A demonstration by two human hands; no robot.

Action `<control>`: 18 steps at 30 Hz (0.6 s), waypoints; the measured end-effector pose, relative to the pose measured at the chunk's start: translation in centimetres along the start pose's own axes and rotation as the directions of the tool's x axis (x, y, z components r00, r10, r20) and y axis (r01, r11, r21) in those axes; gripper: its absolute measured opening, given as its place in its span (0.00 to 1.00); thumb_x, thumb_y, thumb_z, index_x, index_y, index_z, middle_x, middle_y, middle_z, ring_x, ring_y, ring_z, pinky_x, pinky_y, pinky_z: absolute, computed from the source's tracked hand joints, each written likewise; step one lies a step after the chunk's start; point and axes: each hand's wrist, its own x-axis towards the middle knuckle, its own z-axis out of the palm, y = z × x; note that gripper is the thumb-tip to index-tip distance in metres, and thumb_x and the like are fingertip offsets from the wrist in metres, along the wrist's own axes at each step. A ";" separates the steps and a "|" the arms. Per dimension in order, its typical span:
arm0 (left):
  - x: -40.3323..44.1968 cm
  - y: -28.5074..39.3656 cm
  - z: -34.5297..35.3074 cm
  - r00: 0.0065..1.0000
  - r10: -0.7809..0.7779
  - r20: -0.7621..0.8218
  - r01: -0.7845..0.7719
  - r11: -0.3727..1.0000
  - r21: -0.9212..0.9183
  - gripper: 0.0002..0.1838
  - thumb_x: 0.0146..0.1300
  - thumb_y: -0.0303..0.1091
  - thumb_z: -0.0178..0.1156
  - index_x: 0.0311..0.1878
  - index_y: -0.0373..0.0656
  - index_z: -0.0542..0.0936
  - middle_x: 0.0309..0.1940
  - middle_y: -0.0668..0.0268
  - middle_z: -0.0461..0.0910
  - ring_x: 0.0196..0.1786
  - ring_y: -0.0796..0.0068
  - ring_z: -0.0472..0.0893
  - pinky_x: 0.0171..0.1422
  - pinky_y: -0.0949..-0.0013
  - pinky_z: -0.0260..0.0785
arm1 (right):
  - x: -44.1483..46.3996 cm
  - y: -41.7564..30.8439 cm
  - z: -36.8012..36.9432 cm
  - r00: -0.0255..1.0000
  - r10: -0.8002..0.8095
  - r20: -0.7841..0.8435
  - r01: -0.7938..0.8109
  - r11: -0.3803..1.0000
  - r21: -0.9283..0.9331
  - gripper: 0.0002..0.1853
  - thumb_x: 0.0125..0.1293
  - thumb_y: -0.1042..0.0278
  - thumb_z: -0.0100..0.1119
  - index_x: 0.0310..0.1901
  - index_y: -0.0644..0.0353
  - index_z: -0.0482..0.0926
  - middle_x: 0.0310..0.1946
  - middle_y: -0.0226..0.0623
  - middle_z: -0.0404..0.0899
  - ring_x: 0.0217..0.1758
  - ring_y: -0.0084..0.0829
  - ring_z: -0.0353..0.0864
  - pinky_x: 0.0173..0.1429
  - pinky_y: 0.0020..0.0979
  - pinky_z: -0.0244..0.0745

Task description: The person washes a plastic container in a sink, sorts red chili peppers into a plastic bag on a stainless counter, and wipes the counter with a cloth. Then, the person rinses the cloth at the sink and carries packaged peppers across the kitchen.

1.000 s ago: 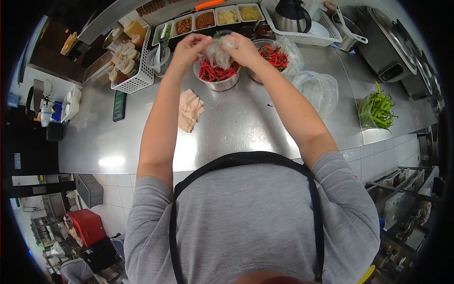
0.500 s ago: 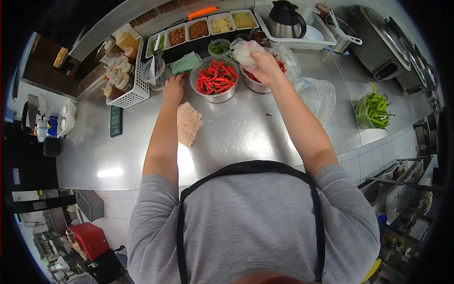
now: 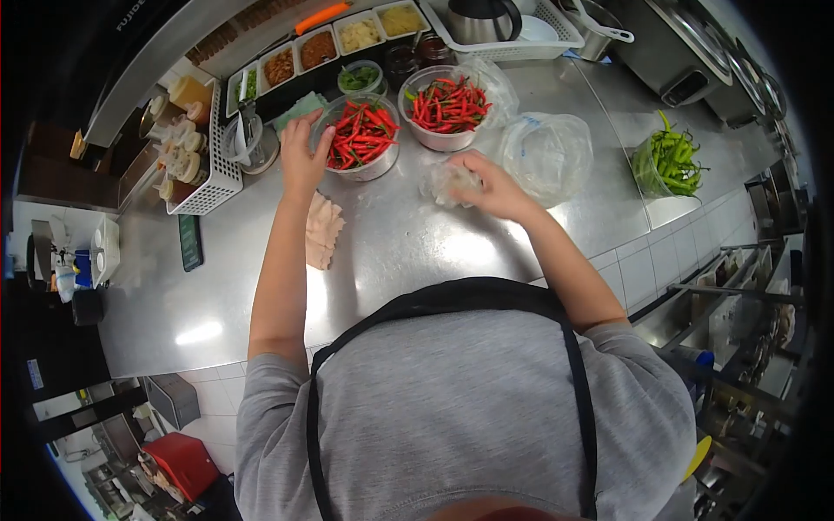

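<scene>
While a person's right hand grips a crumpled wad of clear plastic, the left hand, fingers parted and grasping nothing visible, stands at the near-left side of a tub of red chillies; contact with its rim cannot be told. The tub sits ahead, between the hands, probably to keep its contents within either one's reach. The plastic seems bunched for a one-handed hold, leaving the other hand unburdened. A second tub of red chillies stands beyond the right hand, and a spread clear bag lies just to that hand's right. Steel counter runs from both hands back toward the body, giving room nearest the front edge; a beige sheet lies beside the left forearm. A white basket bounds the left hand's outer side, while green chillies stand well right of the right hand, near the counter's edge.
</scene>
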 end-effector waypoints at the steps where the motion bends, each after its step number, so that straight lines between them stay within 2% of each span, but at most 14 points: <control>1: -0.3 -0.2 0.4 1.000 0.005 0.003 -0.005 1.000 -0.004 0.18 0.58 0.35 0.58 0.51 0.41 0.74 0.42 0.56 0.72 0.47 0.59 0.72 0.50 0.65 0.65 | -1.1 0.0 0.0 0.987 -0.106 -0.124 0.100 0.994 -0.052 0.19 0.53 0.68 0.62 0.47 0.59 0.73 0.46 0.36 0.72 0.53 0.32 0.70 0.59 0.30 0.62; 2: -1.1 -1.2 1.1 0.994 -0.106 0.010 0.106 0.993 -0.042 0.18 0.59 0.36 0.58 0.52 0.41 0.73 0.44 0.55 0.71 0.48 0.60 0.72 0.51 0.66 0.65 | -2.0 0.1 -0.2 0.948 -0.214 -0.237 0.191 0.975 -0.116 0.19 0.53 0.68 0.62 0.47 0.58 0.73 0.46 0.39 0.72 0.55 0.34 0.69 0.60 0.32 0.61; 3: -1.9 -2.2 1.8 0.976 -0.216 0.021 0.217 0.973 -0.078 0.19 0.60 0.37 0.58 0.53 0.40 0.72 0.46 0.55 0.70 0.49 0.61 0.72 0.52 0.66 0.65 | -2.8 -0.1 -0.9 0.859 -0.296 -0.417 0.222 0.950 -0.218 0.17 0.54 0.67 0.63 0.46 0.59 0.73 0.44 0.36 0.73 0.53 0.32 0.70 0.57 0.31 0.64; 4: -2.7 -3.3 2.5 0.977 -0.214 0.023 0.215 0.973 -0.078 0.19 0.60 0.37 0.58 0.53 0.40 0.72 0.46 0.55 0.70 0.49 0.61 0.72 0.52 0.66 0.65 | -3.6 0.5 -2.1 0.814 -0.198 -0.546 0.154 0.980 -0.126 0.17 0.55 0.67 0.62 0.46 0.60 0.73 0.44 0.35 0.73 0.51 0.30 0.71 0.55 0.30 0.66; 5: -3.5 -4.4 3.2 0.930 -0.358 0.085 0.365 0.872 -0.327 0.19 0.61 0.37 0.57 0.53 0.40 0.72 0.48 0.56 0.69 0.50 0.64 0.72 0.53 0.66 0.65 | -4.4 1.3 -3.2 0.749 -0.088 -0.657 0.096 0.995 -0.024 0.17 0.56 0.66 0.62 0.46 0.61 0.73 0.43 0.34 0.73 0.49 0.28 0.72 0.53 0.28 0.67; 6: -3.9 -4.8 3.5 0.863 -0.471 0.182 0.489 0.686 -0.539 0.19 0.62 0.37 0.57 0.53 0.39 0.71 0.49 0.56 0.68 0.50 0.66 0.72 0.53 0.67 0.66 | -4.9 0.8 -4.3 0.684 0.121 -0.719 0.108 0.959 0.263 0.17 0.57 0.65 0.62 0.46 0.61 0.73 0.43 0.34 0.74 0.47 0.26 0.73 0.50 0.26 0.69; 7: -3.9 -3.9 3.0 0.863 -0.470 0.183 0.488 0.687 -0.539 0.19 0.62 0.37 0.57 0.53 0.39 0.71 0.49 0.56 0.68 0.50 0.66 0.72 0.53 0.67 0.66 | -5.4 0.2 -5.2 0.617 0.337 -0.711 0.145 0.840 0.524 0.17 0.58 0.65 0.62 0.46 0.62 0.73 0.43 0.33 0.74 0.44 0.24 0.74 0.48 0.24 0.70; 8: -4.0 -2.9 2.5 0.839 -0.498 0.219 0.528 0.651 -0.545 0.18 0.62 0.36 0.56 0.52 0.38 0.71 0.49 0.57 0.67 0.49 0.68 0.73 0.51 0.68 0.67 | -6.0 0.3 -5.7 0.616 0.337 -0.712 0.145 0.840 0.523 0.17 0.58 0.65 0.62 0.46 0.62 0.73 0.43 0.33 0.74 0.44 0.24 0.74 0.48 0.24 0.70; 10: -4.5 -1.5 2.0 0.815 -0.521 0.254 0.565 0.616 -0.550 0.17 0.63 0.35 0.55 0.51 0.37 0.71 0.49 0.58 0.67 0.48 0.70 0.73 0.49 0.69 0.68 | -7.0 -0.2 -6.2 0.738 0.261 -0.622 0.022 0.912 0.408 0.18 0.58 0.63 0.63 0.47 0.62 0.73 0.43 0.34 0.75 0.42 0.24 0.75 0.46 0.23 0.70; 11: -4.8 -0.9 1.8 0.834 -0.501 0.231 0.545 0.684 -0.484 0.17 0.62 0.33 0.56 0.52 0.37 0.70 0.48 0.59 0.67 0.45 0.71 0.74 0.44 0.72 0.69 | -7.4 -0.5 -5.0 0.793 0.199 -0.575 -0.045 0.961 0.272 0.20 0.57 0.62 0.63 0.48 0.61 0.72 0.45 0.36 0.74 0.46 0.26 0.74 0.48 0.25 0.70; 13: -6.1 0.0 1.8 0.854 -0.472 0.218 0.519 0.747 -0.414 0.18 0.60 0.30 0.56 0.53 0.37 0.69 0.48 0.59 0.66 0.42 0.72 0.75 0.39 0.74 0.70 | -7.1 0.5 -3.2 0.968 -0.040 -0.249 0.046 0.999 0.020 0.24 0.55 0.59 0.65 0.51 0.59 0.71 0.48 0.38 0.72 0.51 0.29 0.71 0.53 0.29 0.67; 14: -7.0 0.5 2.2 0.857 -0.497 0.136 0.501 0.743 -0.443 0.21 0.58 0.28 0.56 0.55 0.39 0.66 0.48 0.60 0.66 0.38 0.73 0.76 0.35 0.75 0.69 | -7.3 0.3 -1.8 0.992 0.087 -0.089 -0.087 0.996 0.006 0.28 0.53 0.56 0.65 0.54 0.57 0.69 0.50 0.39 0.70 0.54 0.33 0.69 0.57 0.32 0.64; 16: -8.0 2.3 1.8 0.853 -0.519 0.054 0.480 0.741 -0.470 0.23 0.57 0.26 0.56 0.57 0.40 0.64 0.47 0.60 0.66 0.34 0.74 0.76 0.31 0.76 0.68 | -6.9 -0.3 0.7 0.985 -0.169 0.045 0.171 0.984 -0.047 0.31 0.53 0.53 0.64 0.56 0.58 0.67 0.49 0.41 0.70 0.53 0.39 0.70 0.58 0.34 0.63; 18: -8.4 4.8 0.6 0.633 -0.759 0.156 0.643 0.402 -0.652 0.30 0.54 0.25 0.54 0.61 0.43 0.58 0.44 0.61 0.67 0.29 0.73 0.75 0.25 0.76 0.66 | -6.4 -0.6 1.4 0.990 -0.129 0.064 0.132 0.990 -0.054 0.30 0.54 0.55 0.63 0.56 0.58 0.67 0.51 0.42 0.68 0.55 0.39 0.68 0.58 0.35 0.64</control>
